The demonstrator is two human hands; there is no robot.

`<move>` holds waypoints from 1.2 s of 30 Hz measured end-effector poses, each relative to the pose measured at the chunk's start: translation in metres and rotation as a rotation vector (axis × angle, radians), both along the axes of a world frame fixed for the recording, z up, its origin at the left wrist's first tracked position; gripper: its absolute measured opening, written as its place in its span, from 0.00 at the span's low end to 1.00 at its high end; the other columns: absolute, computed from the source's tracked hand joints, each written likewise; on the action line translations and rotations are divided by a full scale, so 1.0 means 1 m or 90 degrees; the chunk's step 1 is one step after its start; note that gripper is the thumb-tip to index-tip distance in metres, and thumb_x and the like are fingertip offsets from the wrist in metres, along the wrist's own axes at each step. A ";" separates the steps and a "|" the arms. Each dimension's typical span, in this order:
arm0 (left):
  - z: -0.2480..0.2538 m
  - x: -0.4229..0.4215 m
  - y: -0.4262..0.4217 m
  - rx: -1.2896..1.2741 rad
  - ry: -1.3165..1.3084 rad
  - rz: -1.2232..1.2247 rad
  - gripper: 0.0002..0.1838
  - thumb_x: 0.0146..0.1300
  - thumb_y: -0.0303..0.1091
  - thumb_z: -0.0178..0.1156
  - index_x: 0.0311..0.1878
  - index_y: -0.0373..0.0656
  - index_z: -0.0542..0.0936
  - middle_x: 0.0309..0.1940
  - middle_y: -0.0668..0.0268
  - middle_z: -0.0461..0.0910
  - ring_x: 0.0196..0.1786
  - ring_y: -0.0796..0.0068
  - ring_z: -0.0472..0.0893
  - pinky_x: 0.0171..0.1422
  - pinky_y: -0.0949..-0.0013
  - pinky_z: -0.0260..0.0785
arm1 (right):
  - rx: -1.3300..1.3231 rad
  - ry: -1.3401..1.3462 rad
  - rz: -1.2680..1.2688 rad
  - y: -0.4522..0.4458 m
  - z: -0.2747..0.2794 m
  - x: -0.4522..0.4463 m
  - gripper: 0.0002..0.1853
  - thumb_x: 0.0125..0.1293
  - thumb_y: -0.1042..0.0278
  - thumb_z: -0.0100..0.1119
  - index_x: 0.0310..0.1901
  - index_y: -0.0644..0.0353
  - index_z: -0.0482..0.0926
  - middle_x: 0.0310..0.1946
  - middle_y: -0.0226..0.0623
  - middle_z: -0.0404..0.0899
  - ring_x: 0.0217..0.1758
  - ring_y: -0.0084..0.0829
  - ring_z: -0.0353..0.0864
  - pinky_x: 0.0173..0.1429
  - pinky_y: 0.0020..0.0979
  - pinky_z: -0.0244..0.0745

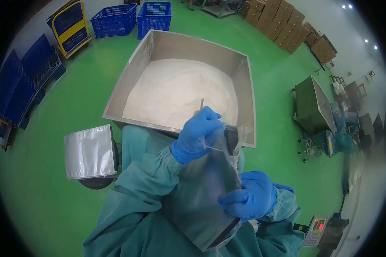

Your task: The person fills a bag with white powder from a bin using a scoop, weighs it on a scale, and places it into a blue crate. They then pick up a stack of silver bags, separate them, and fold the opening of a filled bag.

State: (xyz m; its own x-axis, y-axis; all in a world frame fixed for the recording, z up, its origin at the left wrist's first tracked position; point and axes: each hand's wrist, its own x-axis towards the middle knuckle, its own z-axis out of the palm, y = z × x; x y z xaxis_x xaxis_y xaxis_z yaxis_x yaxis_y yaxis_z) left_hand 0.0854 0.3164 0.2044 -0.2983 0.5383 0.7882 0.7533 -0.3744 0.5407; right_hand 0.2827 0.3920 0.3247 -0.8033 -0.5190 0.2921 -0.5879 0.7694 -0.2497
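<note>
A large clear-looking plastic bag (203,188) lies across my lap, tilted, with dark strips along its edges. My left hand (197,135), in a blue glove, is closed on its upper end. Lower down, my right hand (249,196), also gloved in blue, pinches the bag's right side. Just beyond my left hand is a steel tub (248,81) of white powder (171,85). A thin upright handle (202,103) rises from the powder; its lower end is hidden.
Silver pouches (90,152) lie on a round stool (98,183) at my left. A scale display (317,229) with red digits is at lower right. Blue crates (154,19), a yellow-framed trolley (68,28) and cardboard boxes (276,23) stand farther back. Another steel tub (311,107) is on the right.
</note>
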 end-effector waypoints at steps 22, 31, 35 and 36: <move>0.133 -0.054 0.015 -0.812 0.220 -0.457 0.22 0.65 0.51 0.59 0.31 0.39 0.86 0.23 0.61 0.82 0.28 0.70 0.78 0.38 0.67 0.70 | 0.040 0.064 0.216 -0.046 -0.023 -0.056 0.10 0.50 0.60 0.62 0.34 0.49 0.77 0.28 0.26 0.69 0.19 0.24 0.70 0.20 0.30 0.63; -0.054 -0.084 -0.002 -0.769 -0.150 -0.572 0.14 0.56 0.39 0.59 0.37 0.37 0.84 0.27 0.61 0.83 0.30 0.72 0.76 0.40 0.61 0.70 | -0.035 -0.138 0.169 -0.027 -0.063 -0.058 0.20 0.49 0.45 0.66 0.36 0.48 0.75 0.34 0.22 0.74 0.21 0.30 0.71 0.24 0.33 0.66; -0.136 -0.068 0.005 -0.658 -0.119 -0.460 0.14 0.61 0.36 0.58 0.46 0.40 0.84 0.37 0.64 0.86 0.38 0.80 0.79 0.44 0.69 0.72 | -0.052 -0.293 0.062 -0.014 -0.078 -0.046 0.27 0.47 0.38 0.69 0.40 0.50 0.77 0.42 0.21 0.79 0.25 0.32 0.75 0.30 0.32 0.71; -0.144 -0.062 0.004 -0.718 -0.165 -0.459 0.14 0.63 0.38 0.56 0.46 0.41 0.84 0.36 0.63 0.85 0.37 0.78 0.79 0.43 0.68 0.71 | -0.056 -0.303 0.055 -0.010 -0.084 -0.040 0.27 0.47 0.38 0.69 0.40 0.50 0.77 0.42 0.21 0.79 0.25 0.32 0.75 0.30 0.32 0.71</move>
State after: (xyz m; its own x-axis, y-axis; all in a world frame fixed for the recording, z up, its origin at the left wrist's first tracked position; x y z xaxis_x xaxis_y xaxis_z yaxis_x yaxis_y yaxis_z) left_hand 0.0231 0.3203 0.0599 0.2492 0.9443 -0.2147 0.4115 0.0975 0.9062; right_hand 0.2427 0.3820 0.2403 -0.8131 -0.5799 -0.0505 -0.4540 0.6861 -0.5685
